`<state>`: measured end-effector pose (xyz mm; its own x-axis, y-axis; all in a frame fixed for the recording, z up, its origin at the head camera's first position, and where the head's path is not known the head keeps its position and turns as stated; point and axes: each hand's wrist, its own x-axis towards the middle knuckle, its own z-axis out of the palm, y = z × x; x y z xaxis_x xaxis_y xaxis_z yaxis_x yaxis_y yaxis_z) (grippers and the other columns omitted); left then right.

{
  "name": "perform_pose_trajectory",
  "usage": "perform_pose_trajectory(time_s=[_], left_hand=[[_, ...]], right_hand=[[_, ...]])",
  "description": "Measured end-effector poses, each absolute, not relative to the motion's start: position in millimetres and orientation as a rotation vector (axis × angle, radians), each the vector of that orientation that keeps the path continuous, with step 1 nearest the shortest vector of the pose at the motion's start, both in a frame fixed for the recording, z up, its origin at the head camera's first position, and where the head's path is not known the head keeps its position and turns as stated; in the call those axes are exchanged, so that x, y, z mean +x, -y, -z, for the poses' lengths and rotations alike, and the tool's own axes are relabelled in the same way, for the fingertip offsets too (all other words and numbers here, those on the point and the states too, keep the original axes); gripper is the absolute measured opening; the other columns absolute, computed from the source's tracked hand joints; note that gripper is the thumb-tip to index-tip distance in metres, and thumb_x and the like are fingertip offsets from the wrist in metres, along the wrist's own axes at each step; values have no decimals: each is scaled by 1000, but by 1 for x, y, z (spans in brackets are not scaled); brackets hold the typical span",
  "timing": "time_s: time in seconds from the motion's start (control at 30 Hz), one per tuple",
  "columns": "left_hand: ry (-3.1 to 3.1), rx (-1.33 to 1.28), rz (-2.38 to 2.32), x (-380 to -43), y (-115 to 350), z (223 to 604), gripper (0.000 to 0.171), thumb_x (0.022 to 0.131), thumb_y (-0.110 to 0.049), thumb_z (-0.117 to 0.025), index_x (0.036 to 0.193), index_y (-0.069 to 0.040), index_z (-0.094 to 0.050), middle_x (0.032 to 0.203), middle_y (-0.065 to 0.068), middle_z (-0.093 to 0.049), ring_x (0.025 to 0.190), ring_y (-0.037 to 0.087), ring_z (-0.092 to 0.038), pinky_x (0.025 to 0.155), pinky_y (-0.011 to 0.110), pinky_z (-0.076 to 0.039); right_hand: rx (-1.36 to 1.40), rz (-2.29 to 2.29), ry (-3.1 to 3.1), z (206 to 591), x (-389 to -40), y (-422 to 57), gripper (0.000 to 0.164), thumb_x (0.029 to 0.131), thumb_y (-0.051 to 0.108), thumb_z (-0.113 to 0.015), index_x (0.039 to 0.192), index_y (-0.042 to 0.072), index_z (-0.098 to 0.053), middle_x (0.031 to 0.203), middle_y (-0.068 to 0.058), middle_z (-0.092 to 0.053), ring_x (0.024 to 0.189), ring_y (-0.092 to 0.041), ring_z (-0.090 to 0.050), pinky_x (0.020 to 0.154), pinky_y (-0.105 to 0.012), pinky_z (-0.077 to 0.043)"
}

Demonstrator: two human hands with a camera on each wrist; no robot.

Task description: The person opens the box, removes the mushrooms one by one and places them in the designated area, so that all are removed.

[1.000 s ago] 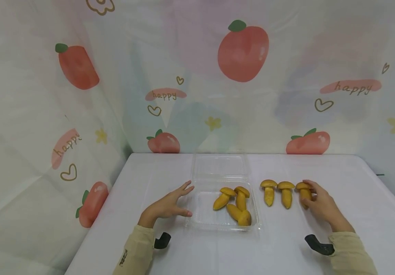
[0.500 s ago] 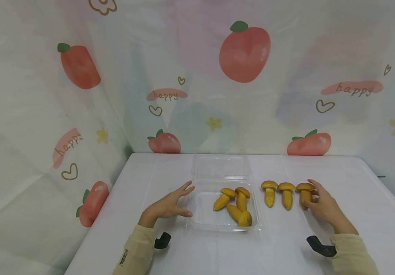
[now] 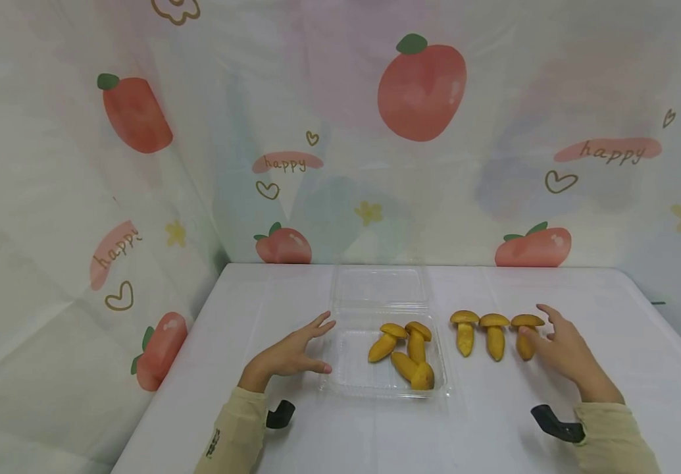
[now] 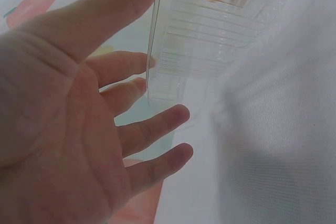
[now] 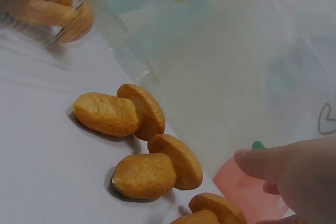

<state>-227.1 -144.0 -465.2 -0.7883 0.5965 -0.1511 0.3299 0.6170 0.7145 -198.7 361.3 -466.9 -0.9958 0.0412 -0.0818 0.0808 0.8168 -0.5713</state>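
A clear plastic clamshell box [image 3: 352, 378] lies with its lid laid back, three yellow-brown mushrooms inside, one a mushroom [image 3: 384, 343] at upper left. My left hand [image 3: 283, 355] is spread at the box's left side, thumb and fingertips right at the rim; the left wrist view shows its palm holding nothing. To the right of the box three more mushrooms line up on the cloth, caps away from me: the left mushroom [image 3: 464, 332], the middle mushroom [image 3: 495, 337] and the right mushroom [image 3: 526, 337]. Beside the right mushroom is my right hand [image 3: 568, 352], fingers extended, its thumb overlapping the stem in the head view.
A white cloth covers the table [image 3: 411, 441], its back edge meeting a printed curtain [image 3: 328, 99] with fruit and hearts. More of the curtain hangs along the left. The lid [image 3: 380, 287] extends from the box toward the back edge.
My right hand's fingers have come away from the right mushroom's cap and spread, and the hand has shifted slightly right. The left hand and the mushrooms stay in place.
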Motion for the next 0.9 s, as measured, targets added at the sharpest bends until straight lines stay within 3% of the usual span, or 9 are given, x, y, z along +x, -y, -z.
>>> perform_pose_trajectory(time_s=[0.3, 0.63, 0.83, 0.9], left_hand=[[-2465, 753, -983, -228, 145, 466, 92, 87, -25, -81, 161, -11, -28, 173, 8, -11, 158, 37, -15, 123, 64, -22], [-2463, 752, -989, -228, 144, 465, 91, 87, -24, -81, 161, -11, -28, 172, 10, -11, 158, 37, -15, 123, 64, -22], [-2459, 747, -997, -228, 144, 466, 92, 87, -24, -81, 161, -11, -28, 172, 9, -10, 158, 37, -14, 123, 64, -21], [-2457, 745, -998, -228, 144, 466, 92, 87, -24, -81, 161, -11, -28, 173, 9, -10, 158, 37, -14, 123, 64, -21]], right_hand=[[119, 992, -2956, 454, -194, -345, 80, 106, 45, -47, 155, -11, -15, 144, -50, -27, 122, -65, -41, 94, -73, -46], [94, 1085, -3027, 447, -191, -322, 74, 106, 37, -50, 157, -6, -19, 145, -45, -34, 123, -60, -44, 92, -72, -47], [-15, 1074, -3070, 446, -190, -306, 67, 104, 29, -56, 153, -7, -28, 138, -41, -43, 106, -49, -54, 79, -55, -55], [-43, 1074, -3062, 446, -190, -300, 65, 104, 27, -57, 152, -7, -30, 138, -41, -44, 105, -49, -55, 79, -54, -56]])
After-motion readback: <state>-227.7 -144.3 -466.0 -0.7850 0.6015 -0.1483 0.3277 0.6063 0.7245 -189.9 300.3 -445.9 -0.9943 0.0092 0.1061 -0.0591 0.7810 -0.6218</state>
